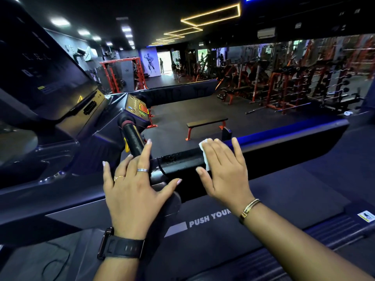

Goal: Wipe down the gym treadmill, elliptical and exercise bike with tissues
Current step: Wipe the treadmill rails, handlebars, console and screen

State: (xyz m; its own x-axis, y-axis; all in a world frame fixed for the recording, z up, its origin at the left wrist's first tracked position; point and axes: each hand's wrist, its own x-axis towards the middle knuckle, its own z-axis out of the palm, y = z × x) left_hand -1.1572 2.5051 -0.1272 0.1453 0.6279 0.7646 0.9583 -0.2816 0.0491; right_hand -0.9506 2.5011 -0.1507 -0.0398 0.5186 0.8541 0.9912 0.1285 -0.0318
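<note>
Head view, flat right hand (224, 171) pressing crumpled white tissue (204, 154), glossy black handrail (274, 142)

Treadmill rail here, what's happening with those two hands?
A person is wiping the treadmill along its black handrail. The right hand presses a white tissue flat on the rail, fingers straight. The left hand rests with straight fingers where the rail meets the padded grip, holding nothing. The stretch of rail between the hands glistens as if damp.
</note>
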